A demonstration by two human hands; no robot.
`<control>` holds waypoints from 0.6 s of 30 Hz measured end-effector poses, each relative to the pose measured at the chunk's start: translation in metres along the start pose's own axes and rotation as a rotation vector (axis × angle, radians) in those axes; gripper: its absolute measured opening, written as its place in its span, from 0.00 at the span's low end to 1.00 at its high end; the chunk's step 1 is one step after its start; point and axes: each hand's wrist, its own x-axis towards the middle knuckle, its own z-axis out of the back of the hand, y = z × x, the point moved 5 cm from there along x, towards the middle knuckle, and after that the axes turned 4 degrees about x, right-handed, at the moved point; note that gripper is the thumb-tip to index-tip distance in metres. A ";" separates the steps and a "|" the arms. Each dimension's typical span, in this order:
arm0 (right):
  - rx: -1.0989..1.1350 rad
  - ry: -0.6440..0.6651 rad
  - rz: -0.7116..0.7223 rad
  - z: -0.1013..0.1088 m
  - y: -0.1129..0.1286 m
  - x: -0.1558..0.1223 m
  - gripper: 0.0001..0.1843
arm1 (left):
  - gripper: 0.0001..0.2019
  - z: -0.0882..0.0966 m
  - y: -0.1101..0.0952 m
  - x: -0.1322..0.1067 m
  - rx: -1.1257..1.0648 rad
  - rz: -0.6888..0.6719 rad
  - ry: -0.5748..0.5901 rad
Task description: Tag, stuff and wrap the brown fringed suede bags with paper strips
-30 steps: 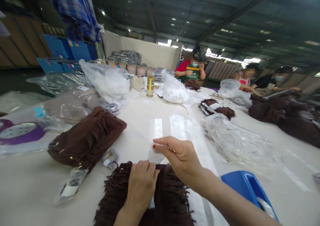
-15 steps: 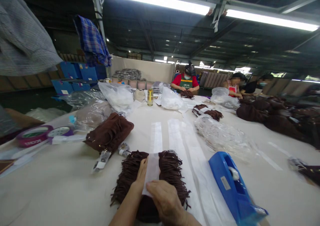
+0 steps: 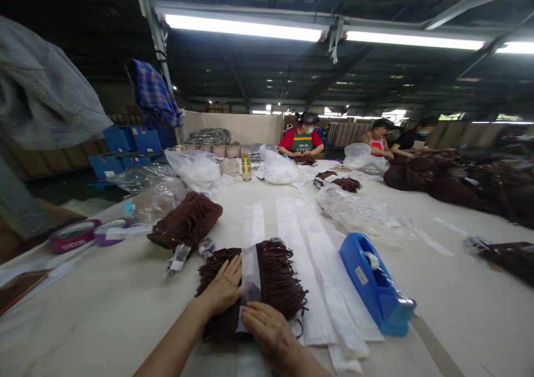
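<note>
A brown fringed suede bag (image 3: 275,279) lies flat on the cream table in front of me. A translucent white paper strip (image 3: 250,279) runs down its middle. My left hand (image 3: 222,289) rests flat on the fringe just left of the strip, fingers stretched out. My right hand (image 3: 270,330) presses down on the strip's near end at the bag's front edge, fingers flat. A blue tape dispenser (image 3: 375,283) sits to the right of the bag.
Long white paper strips (image 3: 311,254) lie beside the bag. A second brown fringed bag (image 3: 187,221) with tags sits to the left, near tape rolls (image 3: 73,235). Clear plastic bags (image 3: 362,216) and dark bags (image 3: 459,179) cover the far table, where three people sit.
My right hand drew back from the far paper strips to the bag's near edge, laying a strip over the bag. My view pulled back and rose.
</note>
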 end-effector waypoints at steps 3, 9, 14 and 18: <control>0.025 0.003 -0.004 -0.001 0.000 -0.001 0.13 | 0.24 -0.005 -0.005 -0.020 0.057 0.076 -0.061; 0.070 0.093 -0.010 -0.003 0.002 -0.001 0.15 | 0.19 -0.020 -0.035 -0.058 0.218 -0.170 -0.495; 0.036 0.179 0.015 -0.001 0.006 -0.004 0.16 | 0.17 -0.017 -0.042 -0.066 0.287 -0.263 -0.627; -0.026 0.241 0.043 -0.005 0.010 -0.010 0.12 | 0.20 -0.012 -0.046 -0.067 0.312 -0.407 -0.575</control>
